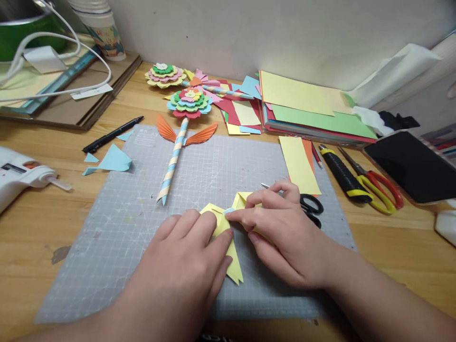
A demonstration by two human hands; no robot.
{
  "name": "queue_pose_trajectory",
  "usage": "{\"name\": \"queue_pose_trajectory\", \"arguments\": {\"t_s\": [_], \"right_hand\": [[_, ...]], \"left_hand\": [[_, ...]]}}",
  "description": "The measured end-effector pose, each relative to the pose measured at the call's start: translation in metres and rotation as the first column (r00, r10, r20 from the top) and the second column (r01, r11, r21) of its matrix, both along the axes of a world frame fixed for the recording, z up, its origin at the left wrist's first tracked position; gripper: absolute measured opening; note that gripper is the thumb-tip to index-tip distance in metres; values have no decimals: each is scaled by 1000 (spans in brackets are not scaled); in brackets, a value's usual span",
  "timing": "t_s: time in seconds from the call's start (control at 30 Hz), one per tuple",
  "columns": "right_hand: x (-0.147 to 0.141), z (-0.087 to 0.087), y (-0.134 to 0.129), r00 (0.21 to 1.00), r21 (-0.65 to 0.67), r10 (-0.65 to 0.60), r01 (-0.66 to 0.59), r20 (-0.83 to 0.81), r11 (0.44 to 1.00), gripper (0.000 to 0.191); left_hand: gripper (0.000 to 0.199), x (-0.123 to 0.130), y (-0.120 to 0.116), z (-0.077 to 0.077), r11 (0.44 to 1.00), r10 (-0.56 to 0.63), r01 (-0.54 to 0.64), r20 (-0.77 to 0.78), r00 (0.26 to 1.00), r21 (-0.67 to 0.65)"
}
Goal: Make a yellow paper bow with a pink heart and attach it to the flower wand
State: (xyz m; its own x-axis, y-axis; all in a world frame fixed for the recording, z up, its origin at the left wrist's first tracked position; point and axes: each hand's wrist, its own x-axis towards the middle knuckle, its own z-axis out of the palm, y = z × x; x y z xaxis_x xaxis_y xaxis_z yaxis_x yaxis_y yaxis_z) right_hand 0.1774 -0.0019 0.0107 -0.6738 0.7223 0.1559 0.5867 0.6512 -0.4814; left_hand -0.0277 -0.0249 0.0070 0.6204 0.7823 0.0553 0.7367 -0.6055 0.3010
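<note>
A folded yellow paper bow (235,266) with a notched tail lies on the grey cutting mat (142,171), and a small light blue piece (229,211) sits at its middle. My left hand (188,256) is closed over the bow's left part, thumb and fingertips pressing on it. With its index fingertip at the blue piece, my right hand (285,232) has curled fingers over the bow's right part. Black-handled scissors (312,204) lie partly hidden behind my right hand. Much of the bow is covered by my fingers.
A layered paper flower on a striped stick (173,161) lies behind my hands. Yellow paper strip (300,164), utility knife (344,173), red-yellow scissors (377,183) and phone (415,164) are at right. A glue gun (24,173), black pen (113,134) and blue scraps (114,159) are at left.
</note>
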Motion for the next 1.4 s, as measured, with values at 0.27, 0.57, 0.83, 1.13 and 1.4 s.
{"name": "queue_pose_trajectory", "arguments": {"t_s": [0.27, 0.57, 0.83, 1.13, 1.4], "right_hand": [[-3, 1, -2, 999, -8, -25, 25, 21, 1000, 19], [4, 3, 0, 994, 153, -93, 100, -53, 983, 25], [5, -6, 0, 998, 130, -55, 56, -6, 990, 24], [-4, -2, -3, 998, 136, -12, 4, 59, 991, 13], [-3, -6, -3, 1000, 209, -28, 28, -4, 977, 12]], "left_hand": [[14, 0, 1, 1, 1000, 3, -3, -11, 1000, -11], [18, 2, 3, 3, 999, 0, -1, -12, 1000, -35], [17, 0, 0, 2, 999, -3, 3, -14, 1000, -44], [12, 2, 1, 1, 999, -8, 8, -15, 1000, -31], [10, 2, 2, 4, 999, -12, 12, -9, 1000, -43]]}}
